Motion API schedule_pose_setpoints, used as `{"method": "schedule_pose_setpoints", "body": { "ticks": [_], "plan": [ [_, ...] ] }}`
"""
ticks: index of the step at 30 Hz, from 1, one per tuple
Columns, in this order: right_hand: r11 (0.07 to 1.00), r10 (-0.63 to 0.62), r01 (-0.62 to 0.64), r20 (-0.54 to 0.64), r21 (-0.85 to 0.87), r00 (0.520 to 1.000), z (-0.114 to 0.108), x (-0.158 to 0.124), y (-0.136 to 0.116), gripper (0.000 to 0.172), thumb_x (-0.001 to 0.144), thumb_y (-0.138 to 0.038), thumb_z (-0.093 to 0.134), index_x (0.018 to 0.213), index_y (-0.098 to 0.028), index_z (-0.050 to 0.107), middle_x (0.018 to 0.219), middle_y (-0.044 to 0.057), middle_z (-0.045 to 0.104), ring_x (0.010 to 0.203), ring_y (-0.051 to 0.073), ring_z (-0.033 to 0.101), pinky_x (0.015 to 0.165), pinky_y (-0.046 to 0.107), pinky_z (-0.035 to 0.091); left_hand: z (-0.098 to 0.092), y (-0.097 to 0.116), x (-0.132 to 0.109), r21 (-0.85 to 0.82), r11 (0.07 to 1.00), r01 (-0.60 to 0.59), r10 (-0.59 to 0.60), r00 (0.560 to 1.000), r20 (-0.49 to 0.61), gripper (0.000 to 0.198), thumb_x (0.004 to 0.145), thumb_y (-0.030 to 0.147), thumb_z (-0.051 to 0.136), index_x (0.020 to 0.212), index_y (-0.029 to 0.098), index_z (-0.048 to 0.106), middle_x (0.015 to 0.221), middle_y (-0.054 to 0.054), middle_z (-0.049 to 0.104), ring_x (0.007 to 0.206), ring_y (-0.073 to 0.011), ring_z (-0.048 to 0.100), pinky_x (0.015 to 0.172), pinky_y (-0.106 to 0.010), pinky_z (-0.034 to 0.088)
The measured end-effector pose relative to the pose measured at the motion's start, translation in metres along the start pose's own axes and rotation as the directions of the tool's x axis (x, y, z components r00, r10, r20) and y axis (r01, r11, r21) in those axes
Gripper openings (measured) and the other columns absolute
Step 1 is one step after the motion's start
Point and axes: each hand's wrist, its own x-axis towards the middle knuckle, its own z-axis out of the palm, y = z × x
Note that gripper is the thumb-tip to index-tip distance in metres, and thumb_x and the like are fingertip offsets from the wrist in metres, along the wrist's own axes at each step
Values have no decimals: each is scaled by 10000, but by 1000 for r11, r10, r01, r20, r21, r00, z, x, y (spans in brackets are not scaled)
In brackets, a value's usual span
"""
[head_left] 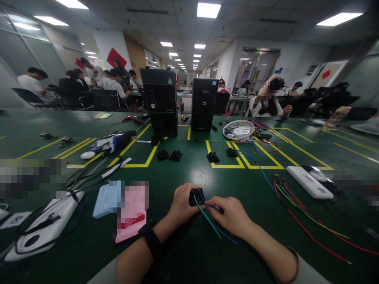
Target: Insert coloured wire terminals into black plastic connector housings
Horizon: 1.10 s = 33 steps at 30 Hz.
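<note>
My left hand (181, 205) is closed round a small black connector block (196, 196), held just above the green table (189, 252). My right hand (232, 215) pinches a blue wire (227, 236) close to the block. A green wire (209, 221) also runs from the block down toward me, between both hands. A black band sits on my left wrist (151, 239).
Several black connector blocks (168, 155) lie ahead inside yellow tape lines. Loose red, green and blue wires (299, 209) lie at the right, by a white device (309, 182). Two black computer towers (160, 100) and a white basket (238, 129) stand farther back. People sit at the far tables.
</note>
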Motion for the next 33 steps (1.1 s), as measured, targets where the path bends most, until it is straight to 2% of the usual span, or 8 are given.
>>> {"method": "schedule_pose_setpoints", "body": {
  "ticks": [6, 12, 17, 20, 24, 27, 30, 33],
  "plan": [
    [997, -22, 34, -159, 75, 987, 5, -1, 3, 212, 874, -230, 494, 993, -237, 669, 906, 13, 714, 786, 143, 659, 701, 231, 449, 0, 1, 0, -3, 1000, 10, -10, 1000, 8, 410, 638, 392, 721, 963, 222, 536, 948, -32, 598, 922, -243, 552, 845, -389, 392],
    [998, -49, 48, 47, 27, 998, 5, 0, 1, 200, 840, -185, 521, 923, -259, 688, 791, -14, 713, 655, 122, 645, 580, 204, 412, 1, 1, 0, 6, 1000, -5, 5, 1000, 6, 349, 678, 386, 678, 947, 216, 534, 932, -34, 594, 906, -238, 552, 833, -384, 395],
    [998, -65, 64, 75, 16, 995, 1, 0, 1, 210, 831, -182, 528, 938, -272, 685, 806, -23, 715, 665, 123, 650, 592, 207, 419, 0, 2, 0, 3, 1000, -1, 1, 1000, 6, 348, 676, 393, 681, 941, 222, 533, 933, -33, 596, 911, -241, 555, 843, -391, 393],
    [997, -70, 70, 0, 13, 998, 1, -1, 2, 211, 847, -195, 514, 956, -266, 680, 840, -17, 717, 712, 128, 661, 630, 215, 443, -1, 3, 0, -7, 1000, 8, -8, 1000, 9, 372, 660, 395, 706, 944, 227, 533, 943, -32, 596, 920, -242, 555, 853, -399, 391],
    [995, -62, 76, -208, 59, 976, 4, -2, 4, 215, 875, -221, 495, 991, -229, 676, 921, 16, 717, 803, 141, 668, 724, 233, 474, -1, 3, 0, -31, 999, 18, -18, 1000, 4, 446, 619, 418, 748, 968, 237, 538, 960, -28, 598, 933, -247, 557, 869, -409, 387],
    [993, -72, 93, -259, 71, 963, 7, -2, 6, 213, 873, -221, 504, 992, -224, 680, 919, 19, 720, 794, 142, 672, 728, 235, 483, -1, 3, 0, -37, 999, 14, -14, 1000, -3, 451, 616, 420, 751, 969, 234, 541, 962, -26, 599, 933, -243, 554, 868, -407, 385],
    [994, -71, 87, -224, 64, 972, 8, -1, 6, 216, 870, -213, 507, 1001, -227, 677, 930, 12, 718, 807, 140, 671, 729, 234, 482, 0, 2, 0, -24, 1000, 20, -20, 1000, 5, 431, 622, 413, 747, 951, 224, 543, 953, -28, 597, 926, -240, 551, 863, -402, 386],
    [996, -85, 87, -66, 36, 994, 5, 0, 5, 216, 862, -202, 509, 989, -250, 676, 904, -7, 717, 790, 139, 669, 695, 228, 473, 0, 1, 0, -11, 1000, 13, -13, 1000, 10, 388, 653, 410, 714, 943, 221, 539, 945, -35, 594, 919, -242, 548, 849, -397, 390]
  ]
}}
